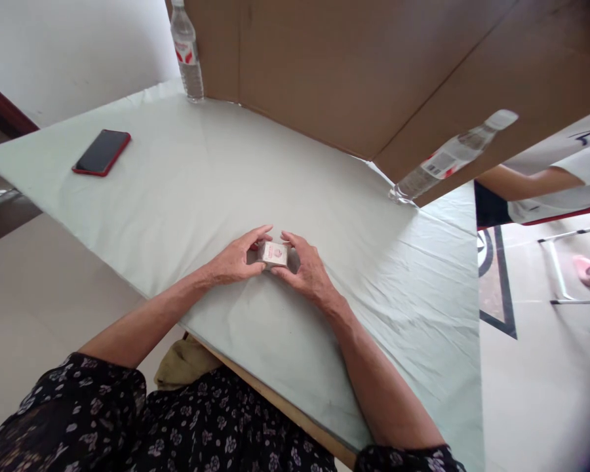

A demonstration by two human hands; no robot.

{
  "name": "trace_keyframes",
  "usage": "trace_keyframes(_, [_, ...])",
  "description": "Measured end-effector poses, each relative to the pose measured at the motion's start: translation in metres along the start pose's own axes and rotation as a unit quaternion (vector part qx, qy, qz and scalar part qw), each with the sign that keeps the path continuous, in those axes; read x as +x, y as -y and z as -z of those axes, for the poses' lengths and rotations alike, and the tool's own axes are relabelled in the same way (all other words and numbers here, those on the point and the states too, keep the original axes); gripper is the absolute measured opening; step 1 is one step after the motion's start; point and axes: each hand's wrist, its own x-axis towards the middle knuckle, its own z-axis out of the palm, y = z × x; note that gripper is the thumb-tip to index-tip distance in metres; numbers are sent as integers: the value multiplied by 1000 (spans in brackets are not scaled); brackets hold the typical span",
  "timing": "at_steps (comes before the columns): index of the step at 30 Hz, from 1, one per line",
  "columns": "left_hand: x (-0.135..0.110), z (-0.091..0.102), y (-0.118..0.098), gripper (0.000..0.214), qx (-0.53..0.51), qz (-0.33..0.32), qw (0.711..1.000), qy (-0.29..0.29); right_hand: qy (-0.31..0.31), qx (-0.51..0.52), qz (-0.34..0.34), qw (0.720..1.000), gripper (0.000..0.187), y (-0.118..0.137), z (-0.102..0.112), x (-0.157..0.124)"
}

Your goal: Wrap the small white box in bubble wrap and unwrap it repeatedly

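In the head view, the left hand and the right hand meet near the middle of the frame around a small box, pale on top with reddish print. The left hand grasps the box at its left end, thumb at the near edge and fingers curled behind; the right hand grasps the right end in the same way, its thumb along the near side and its index finger at the far edge. The box sits between the two hands over a pale green tablecloth; whether it rests on the cloth or is slightly raised, I cannot tell. At the upper left of the frame a dark-screened phone with a red edge lies on the cloth, well apart from the hands. Near the top, a clear bottle stands upright beside a brown cardboard panel that fills much of the upper frame. Toward the right, a second bottle appears slanted in front of the same panel. At the right edge, another person's forearm shows below a white sleeve, above a metal frame on the floor. Along the bottom spreads a black floral garment
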Motion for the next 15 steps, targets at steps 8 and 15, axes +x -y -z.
trace_keyframes(8, [-2, 1, 0, 93, 15, -42, 999, 9, -14, -17, -14, 1000, 64, -1, 9, -10])
trace_keyframes(15, [-2, -5, 0, 92, 57, -38, 997, 25, 6, -2, -17, 1000, 73, -6, 11, -19])
